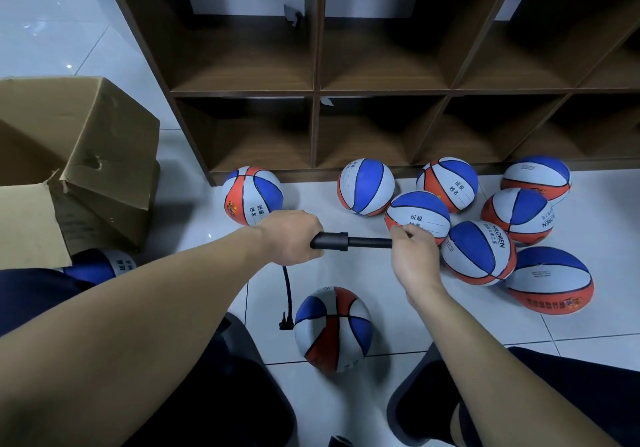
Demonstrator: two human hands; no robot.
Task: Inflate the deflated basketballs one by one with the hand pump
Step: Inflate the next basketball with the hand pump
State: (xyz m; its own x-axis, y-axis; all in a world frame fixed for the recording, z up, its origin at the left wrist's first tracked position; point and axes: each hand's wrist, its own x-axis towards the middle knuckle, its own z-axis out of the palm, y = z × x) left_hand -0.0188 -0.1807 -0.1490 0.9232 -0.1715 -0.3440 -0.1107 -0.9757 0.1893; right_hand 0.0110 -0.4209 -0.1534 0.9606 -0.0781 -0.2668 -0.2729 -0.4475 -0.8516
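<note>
Fingers of the left hand (292, 237) curled tight round the near-left end of the black hand pump (349, 241), held level above the tiled floor (433, 322). Right hand (414, 256) clenched on the pump's right end, thumb and fingers wrapped over it. Thin black hose (288, 294) hanging down from the left grip, its nozzle beside the basketball (334, 329) resting near, between the knees. Further balls (478, 256) clustered right, before the wooden shelf (318, 90); cardboard box (76, 156) far left.
</note>
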